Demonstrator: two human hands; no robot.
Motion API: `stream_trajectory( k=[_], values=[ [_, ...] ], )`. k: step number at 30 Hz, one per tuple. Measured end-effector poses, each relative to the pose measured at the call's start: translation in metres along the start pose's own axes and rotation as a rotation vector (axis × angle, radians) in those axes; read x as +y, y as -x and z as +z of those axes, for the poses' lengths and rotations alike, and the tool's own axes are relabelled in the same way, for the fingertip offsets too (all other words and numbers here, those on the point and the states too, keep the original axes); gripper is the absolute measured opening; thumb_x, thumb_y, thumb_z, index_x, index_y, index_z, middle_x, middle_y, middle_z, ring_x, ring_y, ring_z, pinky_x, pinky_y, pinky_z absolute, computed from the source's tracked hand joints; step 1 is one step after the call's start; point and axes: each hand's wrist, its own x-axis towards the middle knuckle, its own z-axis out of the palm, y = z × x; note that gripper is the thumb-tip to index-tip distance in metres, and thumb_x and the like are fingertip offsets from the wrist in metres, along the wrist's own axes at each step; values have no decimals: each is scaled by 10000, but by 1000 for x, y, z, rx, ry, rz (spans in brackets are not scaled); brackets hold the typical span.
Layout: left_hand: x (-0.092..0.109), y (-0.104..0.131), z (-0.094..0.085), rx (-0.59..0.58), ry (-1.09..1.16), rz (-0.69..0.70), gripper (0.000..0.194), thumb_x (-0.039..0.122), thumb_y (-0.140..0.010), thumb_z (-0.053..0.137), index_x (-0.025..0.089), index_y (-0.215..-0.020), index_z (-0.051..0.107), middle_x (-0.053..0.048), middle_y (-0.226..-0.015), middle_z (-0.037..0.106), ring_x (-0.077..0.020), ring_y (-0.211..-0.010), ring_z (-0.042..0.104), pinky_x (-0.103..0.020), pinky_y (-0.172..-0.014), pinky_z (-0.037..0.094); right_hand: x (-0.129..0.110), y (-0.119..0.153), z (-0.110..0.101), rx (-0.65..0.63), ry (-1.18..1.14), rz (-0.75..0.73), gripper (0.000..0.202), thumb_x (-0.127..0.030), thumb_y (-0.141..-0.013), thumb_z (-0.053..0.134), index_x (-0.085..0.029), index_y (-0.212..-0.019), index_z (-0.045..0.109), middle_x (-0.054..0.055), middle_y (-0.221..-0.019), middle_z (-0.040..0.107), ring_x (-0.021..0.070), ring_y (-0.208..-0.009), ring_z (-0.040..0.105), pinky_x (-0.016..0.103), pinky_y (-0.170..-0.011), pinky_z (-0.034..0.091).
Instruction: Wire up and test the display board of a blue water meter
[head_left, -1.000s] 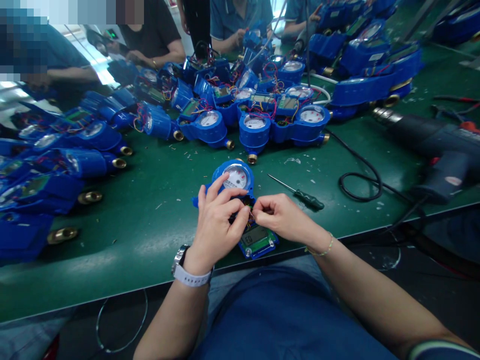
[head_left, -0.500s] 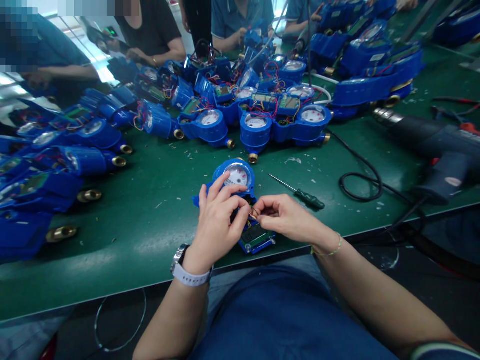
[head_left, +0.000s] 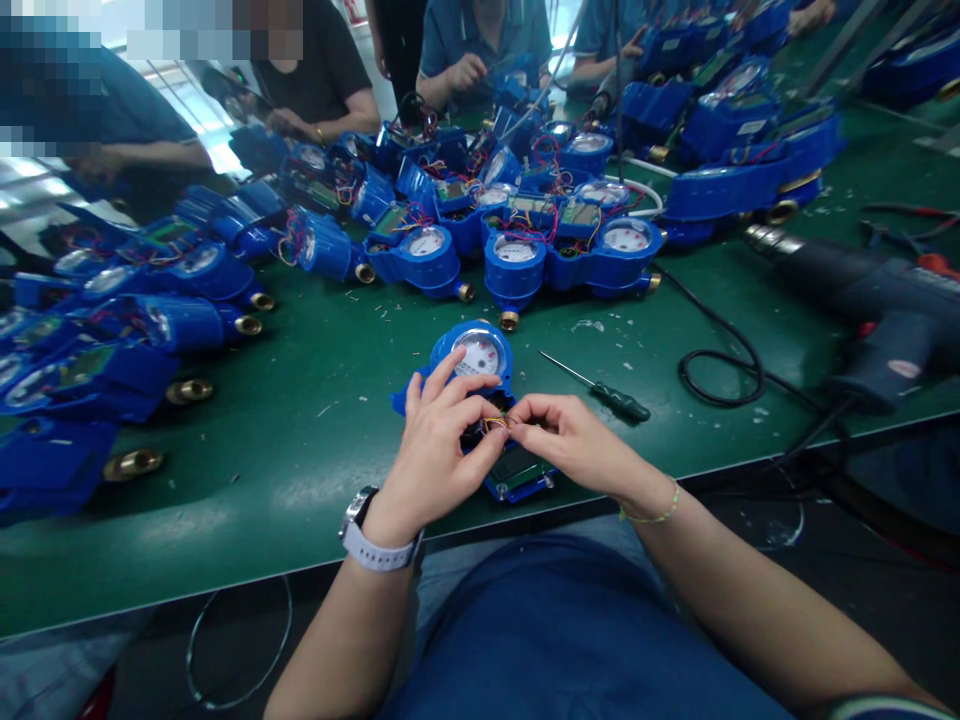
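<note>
A blue water meter [head_left: 487, 352] with a round dial lies on the bench in front of me. My left hand [head_left: 439, 445] rests over it, outer fingers spread on the dial and the rim. Its thumb and index finger are closed on thin coloured wires [head_left: 493, 424] above the opened compartment. From the other side, my right hand [head_left: 566, 440] pinches the same wires between thumb and index finger, the tips of both hands nearly touching. Below the fingers shows a dark green circuit board with a display [head_left: 519, 472]. The wires' far ends are hidden by my fingers.
A screwdriver [head_left: 619, 402] lies right of the meter. Farther right are a heat gun [head_left: 889, 320] and its black cable [head_left: 720, 378]. Several blue meters [head_left: 424, 258] with loose wires crowd the back and left of the green bench [head_left: 315, 520]. Co-workers sit across.
My hands have drawn closer together, and the wires now stretch between their fingertips. The view has shifted slightly. Across the bench, a co-worker's hand has risen.
</note>
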Motion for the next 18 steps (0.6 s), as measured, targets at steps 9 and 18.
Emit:
stream_trajectory(
  k=[9, 18],
  values=[
    [-2, 1, -2, 53, 161, -3, 120, 199, -894, 527, 230, -798, 591, -40, -1270, 647, -279, -1444, 313, -592, -1172, 255, -6, 0, 2, 3, -69, -47, 169, -322, -776, 572, -157, -753, 550, -6, -712, 510, 111, -654, 406, 236, -592, 319],
    [-2, 0, 2, 79, 109, -14, 152, 204, -887, 511, 236, -755, 579, -31, -1222, 672, -265, -1424, 355, -605, -1172, 247, -10, -1, 4, 44, -69, -78, 146, -300, -773, 572, -155, -761, 566, -10, -714, 523, 111, -661, 421, 236, -608, 327]
  ],
)
